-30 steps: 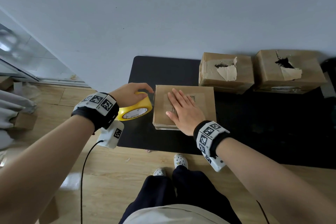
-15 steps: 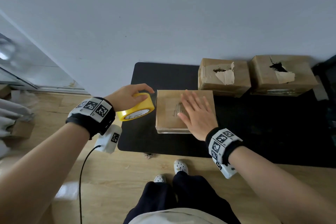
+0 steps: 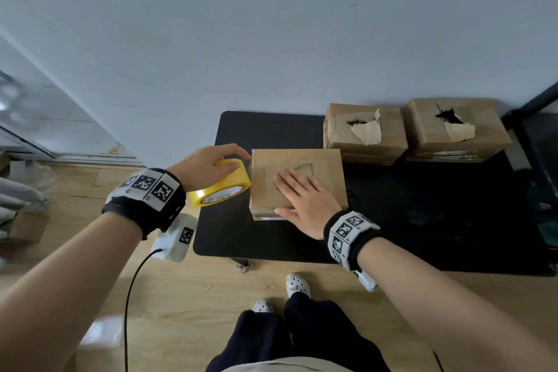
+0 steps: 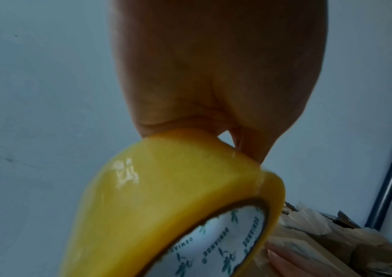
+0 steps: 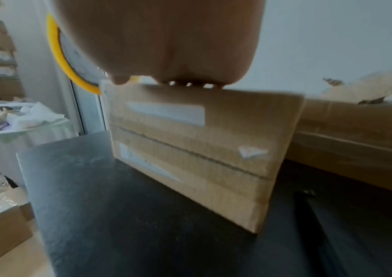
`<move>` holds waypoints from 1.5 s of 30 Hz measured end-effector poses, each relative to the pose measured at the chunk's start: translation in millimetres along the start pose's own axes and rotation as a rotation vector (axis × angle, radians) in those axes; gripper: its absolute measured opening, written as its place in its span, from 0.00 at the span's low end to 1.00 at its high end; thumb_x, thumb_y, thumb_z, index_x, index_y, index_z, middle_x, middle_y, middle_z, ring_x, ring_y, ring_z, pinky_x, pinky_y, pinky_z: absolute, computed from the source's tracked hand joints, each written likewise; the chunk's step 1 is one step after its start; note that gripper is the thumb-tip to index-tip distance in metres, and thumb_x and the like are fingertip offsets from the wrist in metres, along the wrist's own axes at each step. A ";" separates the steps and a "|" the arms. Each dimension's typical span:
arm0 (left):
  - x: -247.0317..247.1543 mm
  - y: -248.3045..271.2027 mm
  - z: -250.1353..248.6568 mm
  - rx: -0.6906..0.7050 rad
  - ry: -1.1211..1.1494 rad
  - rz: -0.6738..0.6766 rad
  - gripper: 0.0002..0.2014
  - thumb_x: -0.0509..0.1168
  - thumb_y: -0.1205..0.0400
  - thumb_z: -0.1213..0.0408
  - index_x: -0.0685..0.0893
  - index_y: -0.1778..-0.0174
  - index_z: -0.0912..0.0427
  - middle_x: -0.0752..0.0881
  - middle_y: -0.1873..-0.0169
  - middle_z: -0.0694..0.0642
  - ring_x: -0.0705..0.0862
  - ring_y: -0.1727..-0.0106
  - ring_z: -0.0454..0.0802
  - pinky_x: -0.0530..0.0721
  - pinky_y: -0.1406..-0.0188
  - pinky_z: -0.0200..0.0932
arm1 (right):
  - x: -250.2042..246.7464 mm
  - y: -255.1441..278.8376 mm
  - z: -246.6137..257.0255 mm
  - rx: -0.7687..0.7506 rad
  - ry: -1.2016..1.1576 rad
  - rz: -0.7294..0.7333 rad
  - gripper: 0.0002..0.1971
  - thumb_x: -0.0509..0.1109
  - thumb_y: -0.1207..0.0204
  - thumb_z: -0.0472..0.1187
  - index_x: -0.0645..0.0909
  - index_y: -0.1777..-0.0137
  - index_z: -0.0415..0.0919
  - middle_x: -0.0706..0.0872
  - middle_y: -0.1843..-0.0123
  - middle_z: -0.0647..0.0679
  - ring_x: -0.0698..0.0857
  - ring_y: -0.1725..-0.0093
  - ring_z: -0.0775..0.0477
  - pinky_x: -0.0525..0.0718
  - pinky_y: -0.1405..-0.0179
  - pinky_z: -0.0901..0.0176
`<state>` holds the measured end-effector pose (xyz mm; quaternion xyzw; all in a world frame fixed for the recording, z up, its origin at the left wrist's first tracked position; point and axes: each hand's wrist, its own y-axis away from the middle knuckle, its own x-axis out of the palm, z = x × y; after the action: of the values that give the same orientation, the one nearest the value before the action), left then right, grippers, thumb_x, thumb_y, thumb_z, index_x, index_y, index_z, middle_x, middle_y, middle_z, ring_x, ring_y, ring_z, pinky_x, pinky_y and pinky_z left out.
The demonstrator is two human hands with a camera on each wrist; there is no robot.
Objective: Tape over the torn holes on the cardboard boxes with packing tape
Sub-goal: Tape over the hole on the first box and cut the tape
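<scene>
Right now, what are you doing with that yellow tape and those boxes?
A person is patching torn cardboard boxes. Their left hand grips a yellow tape roll at the left side of the near box, and their right hand lies flat on its top, pressing over the tear. Two more boxes, the middle box and the far right box, sit behind on the black table with holes still open.

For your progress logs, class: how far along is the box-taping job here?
In hand: the flat right hand presses tape on the near cardboard box, while the left hand holds the yellow tape roll. Left: the middle torn box and right torn box have open holes.
</scene>
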<state>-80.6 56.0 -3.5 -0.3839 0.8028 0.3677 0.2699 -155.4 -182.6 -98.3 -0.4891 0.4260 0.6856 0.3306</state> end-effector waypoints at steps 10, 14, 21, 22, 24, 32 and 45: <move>-0.4 9.0 -0.5 0.002 -0.016 0.018 0.11 0.55 0.14 0.56 0.74 0.41 0.34 0.79 0.40 0.49 0.76 0.41 0.51 0.73 0.45 0.43 | -7.2 7.0 -21.2 0.139 -0.168 -0.009 0.33 0.44 0.15 0.59 0.44 0.15 0.43 0.42 0.13 0.49 0.41 0.15 0.52 0.43 0.16 0.50; -7.0 9.3 -3.7 0.039 -0.010 0.041 0.11 0.57 0.15 0.56 0.75 0.42 0.33 0.81 0.43 0.48 0.79 0.44 0.50 0.77 0.46 0.43 | -45.4 -0.6 -6.4 0.146 -0.431 -0.186 0.25 0.50 0.13 0.53 0.73 0.25 0.41 0.76 0.26 0.46 0.73 0.25 0.47 0.68 0.25 0.52; -15.3 10.7 -19.8 0.127 -0.029 0.050 0.11 0.58 0.16 0.57 0.76 0.41 0.37 0.77 0.58 0.30 0.79 0.56 0.37 0.71 0.62 0.28 | -92.5 -20.8 33.4 0.278 -1.063 -0.158 0.10 0.71 0.22 0.48 0.83 0.46 0.44 0.87 0.47 0.50 0.84 0.45 0.52 0.82 0.43 0.57; -16.5 12.1 -21.2 0.129 -0.019 0.046 0.11 0.59 0.16 0.57 0.75 0.40 0.36 0.77 0.58 0.30 0.80 0.55 0.36 0.71 0.62 0.27 | -92.8 -22.0 33.3 0.281 -1.082 -0.171 0.07 0.72 0.23 0.44 0.83 0.49 0.43 0.88 0.48 0.48 0.86 0.46 0.50 0.83 0.41 0.54; -17.2 14.1 -18.7 0.119 0.011 0.023 0.15 0.63 0.18 0.55 0.72 0.37 0.34 0.80 0.54 0.35 0.81 0.54 0.38 0.75 0.59 0.29 | -92.9 -22.2 30.9 0.285 -1.129 -0.206 0.03 0.74 0.24 0.40 0.85 0.53 0.42 0.90 0.53 0.46 0.88 0.50 0.49 0.85 0.40 0.52; -17.8 19.0 3.7 -0.049 0.109 0.219 0.34 0.67 0.45 0.34 0.85 0.52 0.56 0.85 0.61 0.50 0.81 0.57 0.48 0.77 0.56 0.37 | -89.6 -13.6 26.1 0.368 -1.255 -0.265 0.05 0.71 0.21 0.40 0.87 0.53 0.39 0.91 0.57 0.46 0.89 0.56 0.54 0.86 0.50 0.63; 2.9 -1.6 21.8 -0.159 -0.110 0.020 0.27 0.68 0.28 0.39 0.88 0.57 0.64 0.89 0.59 0.62 0.86 0.58 0.54 0.83 0.57 0.46 | -84.6 12.0 -6.5 0.467 -1.304 -0.364 0.05 0.68 0.20 0.34 0.84 0.56 0.35 0.85 0.65 0.46 0.84 0.65 0.55 0.80 0.66 0.72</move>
<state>-77.7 71.5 -18.9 -0.3752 0.7591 0.4533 0.2785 -137.7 -196.6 -15.6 0.0406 0.1887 0.6632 0.7231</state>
